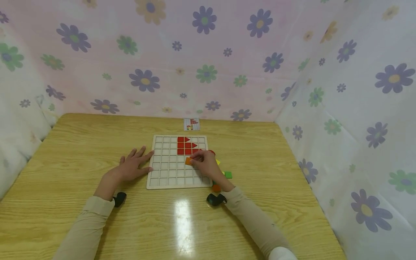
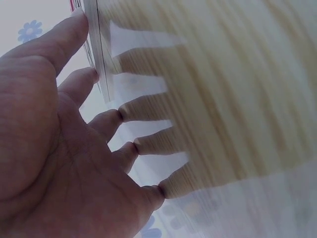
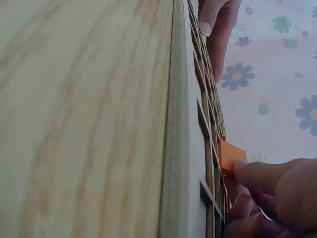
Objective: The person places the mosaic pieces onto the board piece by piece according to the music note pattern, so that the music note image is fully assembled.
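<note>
Orange tile [image 1: 188, 161] pinched between thumb and fingers, the right hand [image 1: 208, 165] works over the grid board [image 1: 165, 166]; the left hand [image 1: 131, 169], fingers spread, touches its edge. I'd square the tile to a cell before pressing.

The person wears beige sleeves [image 1: 85, 223], rounded black wrist cameras [image 1: 214, 200] and some white cloth [image 1: 282, 254]

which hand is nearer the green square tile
The right hand, just left of the green square tile; the left hand is farther off, at the left edge of the grid board.
</note>
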Available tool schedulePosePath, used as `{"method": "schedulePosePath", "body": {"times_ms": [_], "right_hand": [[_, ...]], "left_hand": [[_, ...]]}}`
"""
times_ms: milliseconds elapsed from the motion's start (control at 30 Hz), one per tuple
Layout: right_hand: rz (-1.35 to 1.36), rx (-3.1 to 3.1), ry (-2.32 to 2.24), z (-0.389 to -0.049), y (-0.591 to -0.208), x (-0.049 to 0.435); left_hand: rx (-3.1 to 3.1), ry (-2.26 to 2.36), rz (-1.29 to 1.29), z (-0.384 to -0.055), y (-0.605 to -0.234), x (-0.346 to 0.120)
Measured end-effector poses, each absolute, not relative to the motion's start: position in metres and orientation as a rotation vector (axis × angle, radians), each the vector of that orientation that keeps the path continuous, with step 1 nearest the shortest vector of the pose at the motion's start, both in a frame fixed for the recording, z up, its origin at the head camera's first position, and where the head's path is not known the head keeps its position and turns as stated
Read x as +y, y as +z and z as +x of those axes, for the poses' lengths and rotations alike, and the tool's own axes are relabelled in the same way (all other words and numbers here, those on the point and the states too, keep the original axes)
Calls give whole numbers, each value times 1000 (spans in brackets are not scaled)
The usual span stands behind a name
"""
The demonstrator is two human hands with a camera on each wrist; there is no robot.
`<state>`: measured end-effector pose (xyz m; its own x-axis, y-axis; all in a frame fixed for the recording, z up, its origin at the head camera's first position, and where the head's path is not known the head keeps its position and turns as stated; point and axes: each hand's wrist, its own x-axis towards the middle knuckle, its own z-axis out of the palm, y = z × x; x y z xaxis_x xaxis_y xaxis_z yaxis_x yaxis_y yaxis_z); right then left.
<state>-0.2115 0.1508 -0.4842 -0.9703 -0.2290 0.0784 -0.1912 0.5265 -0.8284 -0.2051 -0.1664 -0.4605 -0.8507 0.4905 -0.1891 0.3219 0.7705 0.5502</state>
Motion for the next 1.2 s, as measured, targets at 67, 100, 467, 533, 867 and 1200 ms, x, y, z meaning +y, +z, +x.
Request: {"method": "schedulePosePath", "body": {"times_ms": [67, 100, 467, 533, 867, 1200], "right_hand": [[-360, 2716, -1459, -212, -483, 149], [-361, 2720, -1463, -212, -483, 148], [-401, 2764, -1553, -217, -485, 140], [-397, 2758, -1537, -219, -484, 136], [-411, 2753, -1361, -227, -478, 124], [-413, 2762, -1363, -230, -483, 123]], "left_hand": [[2647, 732, 625, -205, -461, -166], [2649, 730, 625, -205, -461, -166], [2634, 749, 634, -206, -461, -167], [2629, 750, 633, -206, -461, -167], [2631, 752, 611, -207, -463, -167], [2637, 750, 621, -207, -462, -167]]}}
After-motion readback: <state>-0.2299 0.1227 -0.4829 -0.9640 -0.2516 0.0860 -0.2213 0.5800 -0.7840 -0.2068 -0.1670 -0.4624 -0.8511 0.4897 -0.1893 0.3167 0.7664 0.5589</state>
